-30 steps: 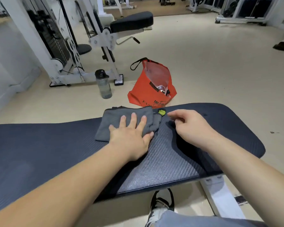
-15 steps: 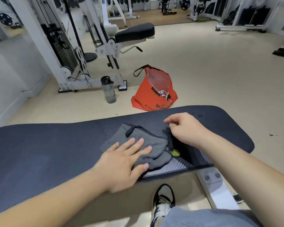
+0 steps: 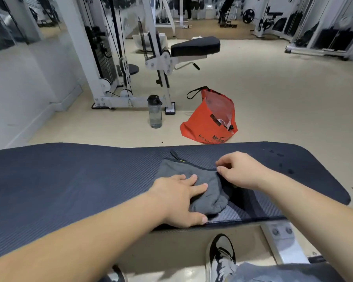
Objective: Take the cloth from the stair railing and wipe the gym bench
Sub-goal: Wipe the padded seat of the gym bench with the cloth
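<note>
A grey cloth point(image 3: 194, 176) lies bunched on the dark blue padded gym bench point(image 3: 69, 180), near the bench's near edge right of centre. My left hand point(image 3: 179, 200) presses flat on the cloth, fingers spread over it and thumb at the bench's near edge. My right hand point(image 3: 238, 171) rests loosely curled at the cloth's right edge, fingertips touching or pinching the hem. A small loop and green tag show at the cloth's far corner.
On the floor beyond the bench stand an orange bag point(image 3: 210, 119) and a clear water bottle point(image 3: 155, 112). A white cable machine point(image 3: 118, 58) with a black seat pad is behind them. My shoe point(image 3: 220, 255) is under the bench beside its white frame point(image 3: 281, 237).
My left hand dragged the cloth from the far edge toward the near edge of the bench. The cloth bunched up. My right hand stayed at the cloth's right side.
</note>
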The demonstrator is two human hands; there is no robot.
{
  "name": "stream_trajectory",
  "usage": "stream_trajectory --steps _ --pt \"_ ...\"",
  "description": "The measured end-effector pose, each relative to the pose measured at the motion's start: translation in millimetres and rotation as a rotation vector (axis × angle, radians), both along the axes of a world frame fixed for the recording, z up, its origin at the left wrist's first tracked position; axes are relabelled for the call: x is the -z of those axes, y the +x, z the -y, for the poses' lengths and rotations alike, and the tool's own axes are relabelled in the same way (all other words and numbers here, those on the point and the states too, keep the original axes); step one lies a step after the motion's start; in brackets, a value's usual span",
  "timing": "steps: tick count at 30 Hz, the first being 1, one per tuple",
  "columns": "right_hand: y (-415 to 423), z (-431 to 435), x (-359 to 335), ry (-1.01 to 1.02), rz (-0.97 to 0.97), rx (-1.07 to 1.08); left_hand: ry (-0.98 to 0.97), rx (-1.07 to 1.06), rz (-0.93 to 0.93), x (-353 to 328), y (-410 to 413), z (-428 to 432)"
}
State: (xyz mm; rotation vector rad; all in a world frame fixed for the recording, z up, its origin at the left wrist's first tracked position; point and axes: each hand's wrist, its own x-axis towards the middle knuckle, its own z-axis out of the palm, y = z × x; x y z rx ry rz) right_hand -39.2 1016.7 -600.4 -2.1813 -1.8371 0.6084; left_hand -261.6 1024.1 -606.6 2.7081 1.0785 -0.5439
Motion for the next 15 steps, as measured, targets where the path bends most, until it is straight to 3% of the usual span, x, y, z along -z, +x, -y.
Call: stream_trajectory --steps 7,15 --pt "-7.3 28.3 -4.7 -0.009 0.041 0.074 0.033 -0.045 0.104 15.1 3.7 17.3" --pt "24.5 49.1 -0.5 0.064 0.006 0.166 0.006 -0.101 0.040 21.8 16.2 22.7"
